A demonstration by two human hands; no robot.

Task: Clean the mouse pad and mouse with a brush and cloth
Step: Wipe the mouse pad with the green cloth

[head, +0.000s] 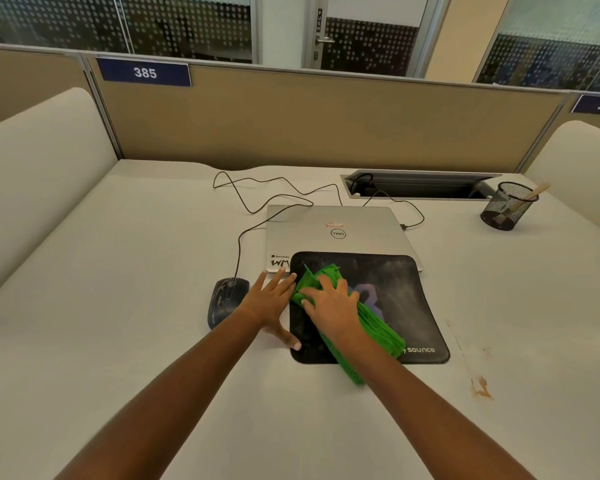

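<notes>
Our flat right hand [329, 306] presses the green cloth [378, 327] on the dusty mouse pad [406, 299]; our flat left hand [267, 303] steadies it. We think the mouse [226, 299], middle left, comes next.

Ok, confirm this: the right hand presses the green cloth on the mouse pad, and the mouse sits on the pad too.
One slip: in the head view the mouse lies on the desk left of the mouse pad, not on it. The right hand does press the green cloth on the pad.
</notes>
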